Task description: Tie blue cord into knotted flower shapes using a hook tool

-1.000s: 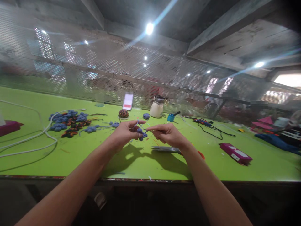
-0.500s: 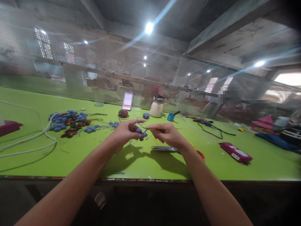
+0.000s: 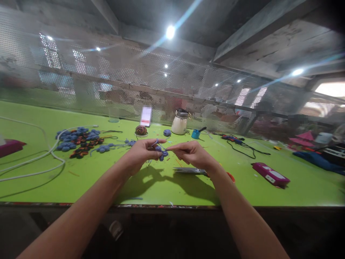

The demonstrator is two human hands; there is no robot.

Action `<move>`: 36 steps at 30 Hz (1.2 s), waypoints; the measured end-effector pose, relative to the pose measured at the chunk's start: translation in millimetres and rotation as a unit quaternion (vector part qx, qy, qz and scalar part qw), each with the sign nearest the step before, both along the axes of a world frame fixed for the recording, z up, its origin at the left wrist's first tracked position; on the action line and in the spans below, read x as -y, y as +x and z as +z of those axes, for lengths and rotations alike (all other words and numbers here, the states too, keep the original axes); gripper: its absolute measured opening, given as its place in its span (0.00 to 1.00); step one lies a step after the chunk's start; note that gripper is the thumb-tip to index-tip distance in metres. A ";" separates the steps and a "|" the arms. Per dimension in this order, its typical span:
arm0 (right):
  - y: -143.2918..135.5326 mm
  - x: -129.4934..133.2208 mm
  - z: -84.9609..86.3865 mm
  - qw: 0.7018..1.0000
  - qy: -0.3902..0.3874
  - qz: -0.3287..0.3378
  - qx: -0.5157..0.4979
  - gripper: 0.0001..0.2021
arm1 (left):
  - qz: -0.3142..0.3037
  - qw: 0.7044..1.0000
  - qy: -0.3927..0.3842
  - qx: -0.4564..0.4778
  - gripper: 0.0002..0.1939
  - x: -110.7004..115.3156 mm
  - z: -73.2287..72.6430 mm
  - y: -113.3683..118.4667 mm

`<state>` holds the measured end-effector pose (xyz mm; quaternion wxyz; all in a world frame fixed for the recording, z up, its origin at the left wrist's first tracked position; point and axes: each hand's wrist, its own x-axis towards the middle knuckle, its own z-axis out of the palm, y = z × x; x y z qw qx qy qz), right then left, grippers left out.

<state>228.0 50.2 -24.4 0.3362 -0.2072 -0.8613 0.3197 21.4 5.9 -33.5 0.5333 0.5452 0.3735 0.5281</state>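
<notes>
In my left hand (image 3: 142, 153), a small blue-purple crochet flower (image 3: 162, 155) is pinched between thumb and fingers. Blue yarn (image 3: 157, 142) loops over the raised index finger. Facing it, my right hand (image 3: 192, 153) is closed on a thin crochet hook (image 3: 165, 149), mostly covered by the fingers, its tip at the flower's top edge. Below my right hand lie scissors (image 3: 190, 170) with orange handles, blades toward the left, partly hidden by the wrist. A ball of blue yarn (image 3: 167, 132) sits farther back on the green table (image 3: 161, 187).
Finished blue flowers (image 3: 67, 145) and black-orange ones (image 3: 81, 152) lie left beside a white cable (image 3: 58, 158). At the back stand a multicoloured yarn ball (image 3: 141, 130), a phone (image 3: 146, 116), a cream jug (image 3: 179, 123) and a blue pot (image 3: 196, 134). A magenta power strip (image 3: 271, 175) lies right.
My left index finger has lowered slightly, and the flower has tilted a little within the grip. The right hand has shifted only slightly beside it.
</notes>
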 end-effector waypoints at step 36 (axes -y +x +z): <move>-17.5 11.7 -6.2 0.917 0.288 -0.160 0.223 0.22 | 0.125 0.949 0.168 -0.237 0.20 -12.4 -14.7 4.4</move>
